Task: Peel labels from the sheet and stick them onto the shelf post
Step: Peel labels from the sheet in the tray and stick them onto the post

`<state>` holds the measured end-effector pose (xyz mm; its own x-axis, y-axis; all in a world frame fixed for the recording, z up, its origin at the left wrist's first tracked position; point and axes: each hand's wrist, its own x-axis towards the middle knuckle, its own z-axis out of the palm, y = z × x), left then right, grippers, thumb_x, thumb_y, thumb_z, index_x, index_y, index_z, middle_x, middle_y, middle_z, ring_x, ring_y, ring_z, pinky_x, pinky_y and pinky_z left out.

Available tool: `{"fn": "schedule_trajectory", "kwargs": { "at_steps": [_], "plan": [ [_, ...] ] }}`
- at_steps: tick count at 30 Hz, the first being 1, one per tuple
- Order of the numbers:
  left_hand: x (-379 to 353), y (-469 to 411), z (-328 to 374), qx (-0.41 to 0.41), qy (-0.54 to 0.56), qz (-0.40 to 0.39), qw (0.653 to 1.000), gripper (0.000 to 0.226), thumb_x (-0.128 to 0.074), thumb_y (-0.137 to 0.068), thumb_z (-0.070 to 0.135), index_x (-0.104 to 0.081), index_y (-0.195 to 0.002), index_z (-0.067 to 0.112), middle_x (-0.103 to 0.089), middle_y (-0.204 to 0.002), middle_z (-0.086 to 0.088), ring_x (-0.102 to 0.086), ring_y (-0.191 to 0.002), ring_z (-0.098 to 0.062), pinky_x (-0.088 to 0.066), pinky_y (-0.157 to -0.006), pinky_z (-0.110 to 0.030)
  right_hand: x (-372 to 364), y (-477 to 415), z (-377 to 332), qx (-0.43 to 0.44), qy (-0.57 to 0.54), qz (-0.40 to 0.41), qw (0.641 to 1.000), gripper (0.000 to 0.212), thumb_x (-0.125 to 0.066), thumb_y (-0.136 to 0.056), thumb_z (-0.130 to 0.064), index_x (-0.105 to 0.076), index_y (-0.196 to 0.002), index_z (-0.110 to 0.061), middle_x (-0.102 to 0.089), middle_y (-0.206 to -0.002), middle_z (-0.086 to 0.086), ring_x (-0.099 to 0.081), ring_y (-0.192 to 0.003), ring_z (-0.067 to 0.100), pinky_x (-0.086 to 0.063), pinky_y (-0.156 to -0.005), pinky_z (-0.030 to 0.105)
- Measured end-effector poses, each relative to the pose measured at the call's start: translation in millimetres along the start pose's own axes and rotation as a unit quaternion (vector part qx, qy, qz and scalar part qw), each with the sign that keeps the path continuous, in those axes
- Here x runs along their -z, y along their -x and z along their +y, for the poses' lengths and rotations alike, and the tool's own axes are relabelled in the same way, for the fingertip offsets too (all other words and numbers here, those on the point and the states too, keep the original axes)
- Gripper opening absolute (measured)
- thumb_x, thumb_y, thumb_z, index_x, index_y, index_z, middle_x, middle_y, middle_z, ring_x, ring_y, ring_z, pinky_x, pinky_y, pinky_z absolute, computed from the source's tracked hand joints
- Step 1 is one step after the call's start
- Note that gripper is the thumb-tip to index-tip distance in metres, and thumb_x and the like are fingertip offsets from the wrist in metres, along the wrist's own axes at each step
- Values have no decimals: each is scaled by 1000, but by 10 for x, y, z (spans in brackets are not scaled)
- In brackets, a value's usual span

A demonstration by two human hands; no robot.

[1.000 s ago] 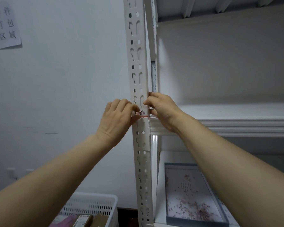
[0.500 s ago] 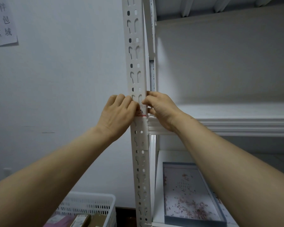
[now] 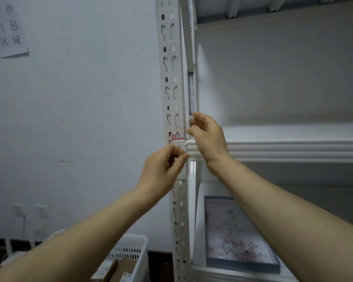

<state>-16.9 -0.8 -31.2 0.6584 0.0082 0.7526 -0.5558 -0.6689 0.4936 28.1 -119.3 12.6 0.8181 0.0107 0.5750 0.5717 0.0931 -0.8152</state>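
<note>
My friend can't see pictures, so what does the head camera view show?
A small red-edged white paper label sits stuck on a white slotted metal shelf post. The left hand hovers just below it and the right hand beside it.

Label writing too small to read, left hand blurred, hiding part of shelf post
</note>
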Motion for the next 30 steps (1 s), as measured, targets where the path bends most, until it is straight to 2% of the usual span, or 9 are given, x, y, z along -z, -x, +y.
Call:
{"fn": "schedule_trajectory", "kwargs": {
  "at_steps": [2,4,7,12,15,18,21,26,30],
  "plan": [
    [-137,73,125,48,76,-16,996,19,-65,-84,14,-57,-69,22,-57,-62,8,-48,-55,-6,-42,-55,-19,106,246,119,66,31,63,995,33,-50,-88,0,-59,-111,-21,-63,-106,-7,-58,-98,2,-45,-83,11],
    [-285,107,238,102,127,-32,986,19,-65,-84,12,-58,-67,18,-55,-60,8,-47,-51,-2,-41,-52,-15,258,455,240,95,55,98,989,33,-50,-86,2,-61,-90,-29,-63,-88,-12,-59,-83,2,-47,-74,12],
    [-511,144,346,190,212,-63,956,16,-62,-89,14,-64,-73,9,-57,-58,6,-43,-42,0,-38,-45,-13,562,615,394,54,83,116,988,34,-50,-85,3,-62,-75,-27,-64,-75,-11,-60,-74,8,-49,-67,20],
    [-865,198,340,348,391,-115,844,21,-54,-95,15,-64,-88,-2,-63,-60,1,-40,-52,-12,-38,-46,-20,972,704,519,-167,-34,28,985,21,-48,-91,-3,-66,-81,-9,-66,-74,9,-64,-68,19,-45,-51,23],
    [-1029,191,283,404,415,-120,806,22,-51,-96,15,-63,-83,3,-55,-60,-2,-38,-51,-12,-37,-47,-22,1093,693,611,-219,-73,10,973,18,-51,-91,-8,-68,-87,-6,-64,-82,13,-62,-67,19,-47,-55,26],
    [-1165,158,248,440,422,-125,783,22,-49,-97,15,-62,-83,5,-49,-56,-2,-35,-47,-11,-34,-45,-22,1144,681,734,-220,-56,-7,974,9,-61,-88,-8,-69,-93,-10,-67,-82,9,-62,-73,17,-51,-59,26],
    [-1258,123,202,463,418,-140,769,23,-46,-98,16,-61,-84,6,-44,-53,0,-32,-48,-11,-32,-44,-21,1165,654,832,-178,1,-8,984,14,-70,-82,-5,-68,-92,-14,-69,-78,4,-65,-71,11,-55,-63,22],
    [-1355,61,120,500,418,-159,742,22,-45,-99,18,-58,-82,11,-41,-55,1,-28,-47,-10,-32,-39,-19,1171,572,979,-140,39,53,988,13,-71,-79,0,-72,-92,-1,-69,-67,1,-64,-55,1,-48,-52,13],
    [-1422,42,52,516,399,-149,744,18,-49,-97,17,-60,-85,10,-43,-53,0,-29,-46,-10,-33,-37,-17,1147,513,1057,-147,43,72,986,4,-68,-81,3,-70,-82,1,-67,-56,-2,-63,-49,2,-49,-49,13]
  ]
}}
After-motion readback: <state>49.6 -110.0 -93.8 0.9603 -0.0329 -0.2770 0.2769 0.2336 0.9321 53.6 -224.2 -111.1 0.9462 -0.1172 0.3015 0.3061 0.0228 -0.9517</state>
